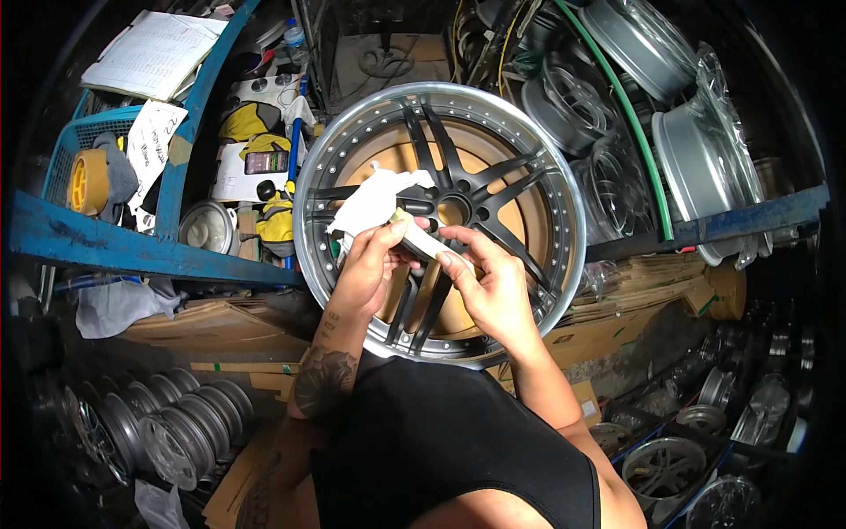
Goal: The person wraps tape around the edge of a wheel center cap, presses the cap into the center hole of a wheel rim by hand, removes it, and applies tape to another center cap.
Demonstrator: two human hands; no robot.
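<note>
A large wheel rim (575, 256) with a polished lip, dark double spokes and several small bolts lies face up in front of me. Above its centre-left, my left hand (381, 256) pinches one end of a flat whitish strip (425, 240), which has a pale yellow bit at that end. The strip's other end is between the thumb and fingers of my right hand (483, 275). I cannot make out what the strip is made of. Crumpled white cloth or paper (374, 203) covers some left spokes, just beyond my left fingers.
Blue metal shelf bars (132, 247) run along the left, with a blue basket (75, 145), tape roll (88, 181), phone (266, 162) and yellow-black gloves (251, 121). More rims (705, 159) are stacked right and rims (181, 432) lower left. Flattened cardboard (220, 324) lies beneath.
</note>
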